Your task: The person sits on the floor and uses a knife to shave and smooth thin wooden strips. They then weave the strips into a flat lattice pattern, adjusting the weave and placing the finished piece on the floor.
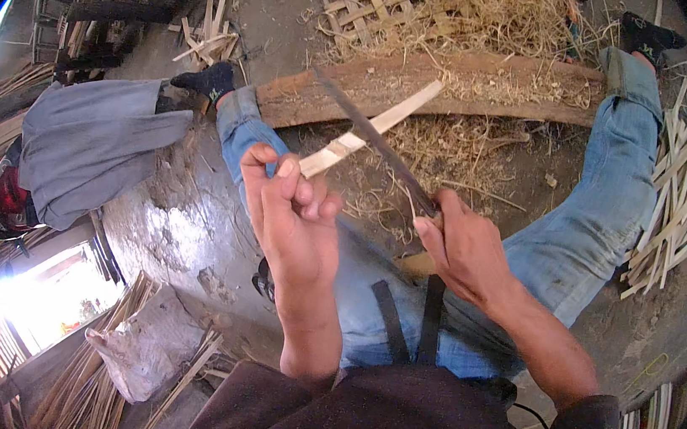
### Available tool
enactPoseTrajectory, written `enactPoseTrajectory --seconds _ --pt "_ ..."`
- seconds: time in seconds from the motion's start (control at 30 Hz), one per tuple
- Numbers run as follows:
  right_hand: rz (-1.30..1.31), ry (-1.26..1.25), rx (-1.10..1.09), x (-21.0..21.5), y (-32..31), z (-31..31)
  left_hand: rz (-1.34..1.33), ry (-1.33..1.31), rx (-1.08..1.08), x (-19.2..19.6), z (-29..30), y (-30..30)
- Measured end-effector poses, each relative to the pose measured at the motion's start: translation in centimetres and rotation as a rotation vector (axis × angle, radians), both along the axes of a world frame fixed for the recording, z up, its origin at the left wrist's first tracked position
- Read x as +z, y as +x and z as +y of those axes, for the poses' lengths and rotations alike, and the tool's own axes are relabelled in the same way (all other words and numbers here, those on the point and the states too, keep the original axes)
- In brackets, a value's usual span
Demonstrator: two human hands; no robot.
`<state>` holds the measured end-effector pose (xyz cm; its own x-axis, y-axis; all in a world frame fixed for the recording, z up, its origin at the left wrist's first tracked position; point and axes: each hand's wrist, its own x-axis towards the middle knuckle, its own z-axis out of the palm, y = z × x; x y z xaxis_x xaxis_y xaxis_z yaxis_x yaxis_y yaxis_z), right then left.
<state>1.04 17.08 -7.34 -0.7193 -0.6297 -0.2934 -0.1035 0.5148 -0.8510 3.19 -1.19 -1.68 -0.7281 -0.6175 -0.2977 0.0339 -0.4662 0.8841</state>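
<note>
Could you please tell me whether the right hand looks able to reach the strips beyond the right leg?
Probably not easily: the right hand grips a knife, and the right leg lies between that hand and the strips.

Right hand (466,250) partly hides knife (403,170); shirt (404,425) cropped.

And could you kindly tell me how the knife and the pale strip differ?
The knife is dark; the pale strip is light cream. The knife slants up-left from the right hand, the pale strip up-right from the left hand. Both are long and narrow, and cross in this view.
</note>
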Motion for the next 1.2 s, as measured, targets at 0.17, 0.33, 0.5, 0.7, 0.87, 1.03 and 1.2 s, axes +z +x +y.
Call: enactPoseTrajectory --seconds 0.17,0.33,0.5,0.7,0.87,1.03,1.2 --pt "0.079 -0.066 0.059 0.7 0.2 0.2 -0.040 -0.122 0.054 0.0 0.7 -0.5" --pt "0.053 -0.092 0.086 2.2 0.1 0.1 0.038 -0.285 -0.009 -0.9 0.6 -0.1" --pt "0.060 -0.033 0.103 1.9 -0.4 0.2 0.047 -0.284 0.083 -1.2 1.7 -0.2" --pt "0.039 -0.025 0.095 2.8 -0.3 -0.1 0.023 -0.306 0.056 -1.1 1.3 0.1" --pt "0.131 0.025 0.123 1.3 -0.8 -0.3 0.027 -0.264 0.111 -1.1 2.0 0.1" --pt "0.132 0.013 0.108 2.2 -0.1 -0.7 0.014 -0.245 0.089 -1.1 1.2 0.5" --pt "0.177 0.030 0.070 2.2 0.4 -0.9 -0.020 -0.212 0.104 -0.7 1.1 0.5"
